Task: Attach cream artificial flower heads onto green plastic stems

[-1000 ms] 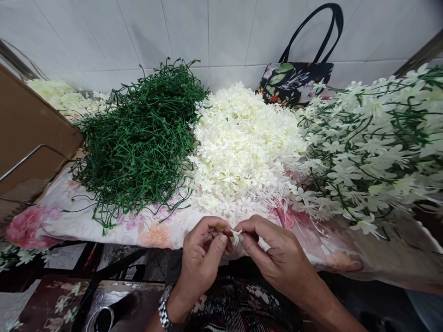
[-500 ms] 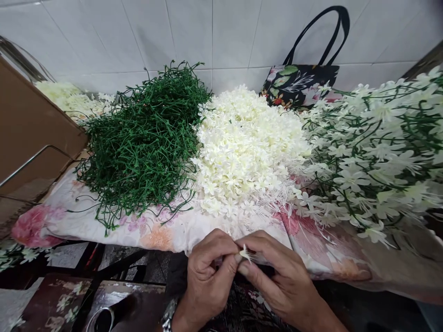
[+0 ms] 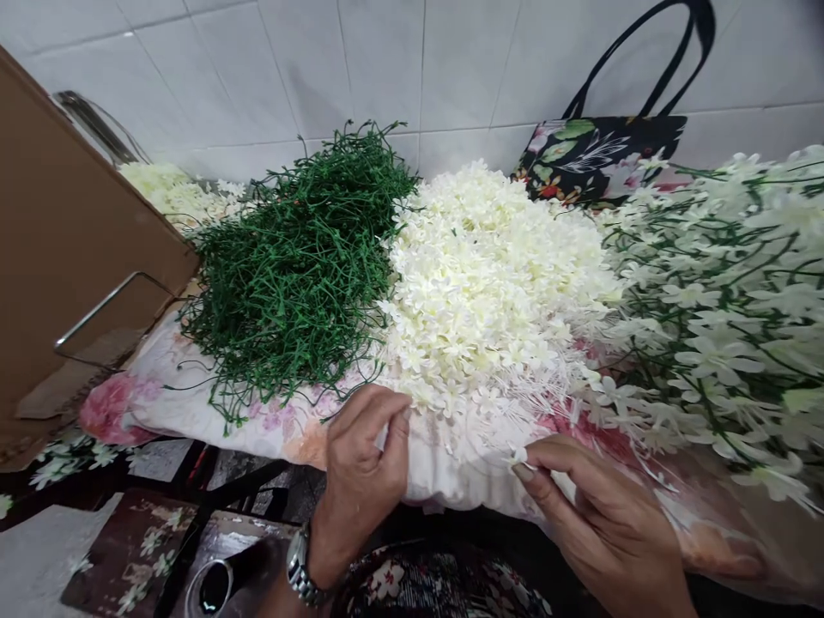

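My left hand (image 3: pixel 368 448), with a metal watch at the wrist, is over the cloth's front edge. Its thumb and forefinger are drawn together beside the near edge of the white blossom heap (image 3: pixel 476 275); whether anything sits between them I cannot make out. Farther right, my right hand (image 3: pixel 598 515) pinches a small white artificial flower (image 3: pixel 516 458) between thumb and forefinger, above the cloth. A tangled heap of green plastic stems (image 3: pixel 296 266) lies left of the blossoms. Loose white stamen threads (image 3: pixel 547 390) are scattered at the blossoms' near right edge.
Finished-looking white flower sprays (image 3: pixel 714 343) are piled at the right. A black floral bag (image 3: pixel 598 159) leans by the tiled wall. At the left stands a cardboard box (image 3: pixel 77 257) with a bent metal wire (image 3: pixel 96 311). Floral cloth (image 3: pixel 225 429) covers the work surface.
My hands were together at the flower and are now apart. The left has moved up toward the heap, the right away to the right with a flower. The view has shifted left.
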Demonstrator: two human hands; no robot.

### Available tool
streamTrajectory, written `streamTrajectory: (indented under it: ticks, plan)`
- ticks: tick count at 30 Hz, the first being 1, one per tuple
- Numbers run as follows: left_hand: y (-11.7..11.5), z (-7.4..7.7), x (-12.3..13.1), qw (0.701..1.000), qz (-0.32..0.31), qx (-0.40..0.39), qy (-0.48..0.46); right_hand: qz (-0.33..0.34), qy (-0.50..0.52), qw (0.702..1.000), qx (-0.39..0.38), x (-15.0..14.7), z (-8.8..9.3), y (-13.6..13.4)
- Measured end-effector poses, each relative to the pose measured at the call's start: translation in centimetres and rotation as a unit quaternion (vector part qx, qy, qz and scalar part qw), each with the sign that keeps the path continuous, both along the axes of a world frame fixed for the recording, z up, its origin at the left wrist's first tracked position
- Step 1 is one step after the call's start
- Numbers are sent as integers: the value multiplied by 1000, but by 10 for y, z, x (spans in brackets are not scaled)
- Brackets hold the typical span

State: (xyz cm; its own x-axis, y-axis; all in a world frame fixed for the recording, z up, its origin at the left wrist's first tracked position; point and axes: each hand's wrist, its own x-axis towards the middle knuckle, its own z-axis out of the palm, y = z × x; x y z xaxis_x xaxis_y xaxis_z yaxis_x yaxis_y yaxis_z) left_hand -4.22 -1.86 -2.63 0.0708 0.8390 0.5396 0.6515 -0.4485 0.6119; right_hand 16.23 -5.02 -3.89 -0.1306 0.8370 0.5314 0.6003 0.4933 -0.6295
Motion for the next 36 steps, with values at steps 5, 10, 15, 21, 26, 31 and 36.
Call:
streamTrajectory:
  ticks: [5,10,15,21,26,31,36]
  plan:
    - [10,4,-39,981,140,66,114,1,-30,999,35,3,-14,2]
    - [13,3,-40,954,119,38,272,17,-72,997,29,7,-22,1]
    - [14,-5,-31,909,149,-24,388,15,-98,994,49,8,-24,1]
    - [9,-11,-32,935,145,-11,324,17,-107,993,55,5,-25,3]
    - [-1,-13,-34,978,118,21,169,4,-126,989,72,7,-28,1]
    - [-2,-2,-39,992,69,-101,4,3,-133,989,57,9,-30,-1]
    - [8,12,-41,956,57,-227,-176,2,-135,989,65,8,-29,-1]
